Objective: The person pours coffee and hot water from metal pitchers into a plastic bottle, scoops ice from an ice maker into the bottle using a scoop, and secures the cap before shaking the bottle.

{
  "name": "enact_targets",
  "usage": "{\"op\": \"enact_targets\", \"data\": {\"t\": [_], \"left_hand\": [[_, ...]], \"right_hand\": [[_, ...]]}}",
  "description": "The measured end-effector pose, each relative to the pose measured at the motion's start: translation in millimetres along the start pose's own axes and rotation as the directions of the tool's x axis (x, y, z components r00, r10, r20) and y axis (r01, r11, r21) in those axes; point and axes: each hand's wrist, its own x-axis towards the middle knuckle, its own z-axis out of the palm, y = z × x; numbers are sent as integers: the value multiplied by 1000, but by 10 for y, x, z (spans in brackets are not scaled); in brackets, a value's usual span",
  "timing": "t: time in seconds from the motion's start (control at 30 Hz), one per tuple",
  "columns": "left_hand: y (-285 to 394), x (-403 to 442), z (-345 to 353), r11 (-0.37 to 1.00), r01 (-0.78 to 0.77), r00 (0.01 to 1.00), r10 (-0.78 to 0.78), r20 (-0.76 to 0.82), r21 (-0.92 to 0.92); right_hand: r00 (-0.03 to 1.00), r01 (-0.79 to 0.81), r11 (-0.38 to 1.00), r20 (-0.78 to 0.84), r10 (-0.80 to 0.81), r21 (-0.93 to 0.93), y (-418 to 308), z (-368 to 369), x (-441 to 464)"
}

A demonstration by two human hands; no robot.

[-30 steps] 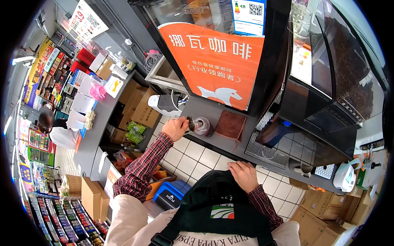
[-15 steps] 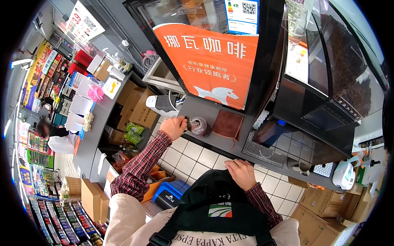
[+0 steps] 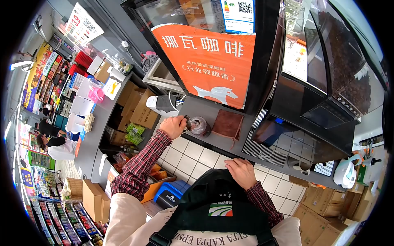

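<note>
My left hand (image 3: 173,127) is over the counter's front edge, its fingers closed on a small shiny vessel (image 3: 188,122), mostly hidden by the fingers. Right beside it stands a clear round container (image 3: 199,126); whether the two touch I cannot tell. A folded brown cloth (image 3: 227,125) lies to the right of the container. My right hand (image 3: 241,173) is near my black apron (image 3: 207,190), short of the counter. Its fingers are loosely bent and partly spread, with nothing visible in them.
A black glass-fronted cabinet with an orange poster (image 3: 209,65) rises behind the counter (image 3: 193,107). On the right stands a black coffee machine (image 3: 303,123) with a slotted drip tray (image 3: 264,149). A blue-lidded bin (image 3: 170,194) is below left. Another person (image 3: 61,147) is far left.
Both hands keep nearly the same place and grip. At far left, the other person's position has shifted slightly, and more of that person's head and body shows.
</note>
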Motion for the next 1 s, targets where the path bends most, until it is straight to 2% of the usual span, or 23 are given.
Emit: {"op": "enact_targets", "data": {"t": [0.3, 1.0], "left_hand": [[50, 8, -45, 999, 40, 998, -42, 49, 25], [45, 47, -39, 999, 36, 999, -36, 28, 22]], "right_hand": [[1000, 1, 1000, 18, -1, -5, -12, -8, -4], [1000, 9, 1000, 5, -9, -14, 16, 42, -6]]}}
